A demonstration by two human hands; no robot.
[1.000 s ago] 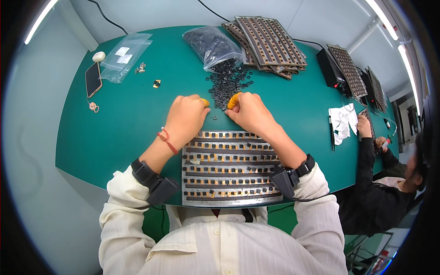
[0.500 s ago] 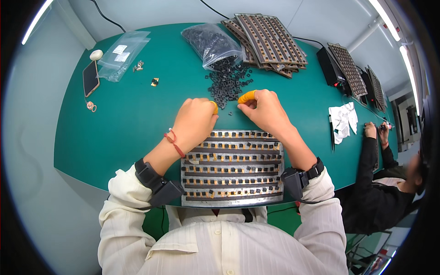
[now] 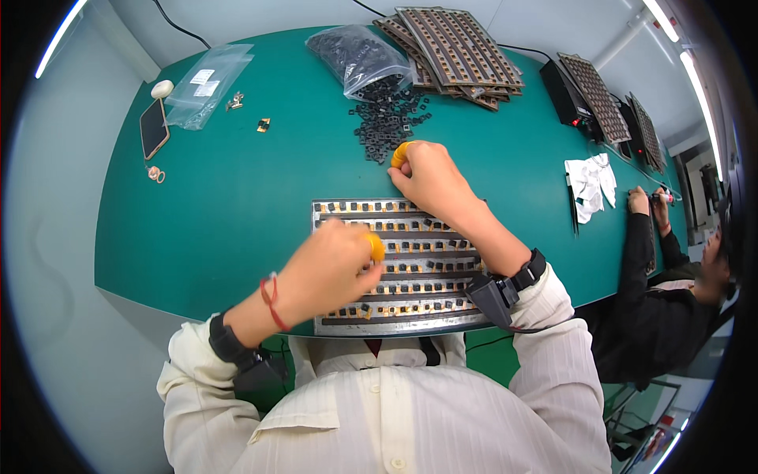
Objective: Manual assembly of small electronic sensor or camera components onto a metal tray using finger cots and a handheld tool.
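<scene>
While our left hand [image 3: 332,265] overhangs the tray [image 3: 403,321] | right hand [image 3: 433,180] nearer black pile [image 3: 385,125], just beyond | both curled; pinch: can't tell

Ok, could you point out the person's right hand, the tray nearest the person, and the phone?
Right hand [image 3: 428,175]: head view, back of the hand.
Tray [image 3: 395,326]: head view, bare near edge.
Phone [image 3: 155,131]: head view, middle of the screen.

The left hand [image 3: 332,266] is over the metal tray [image 3: 403,324]; the right hand [image 3: 433,180] is beside the black parts [image 3: 383,126] pile.
</scene>
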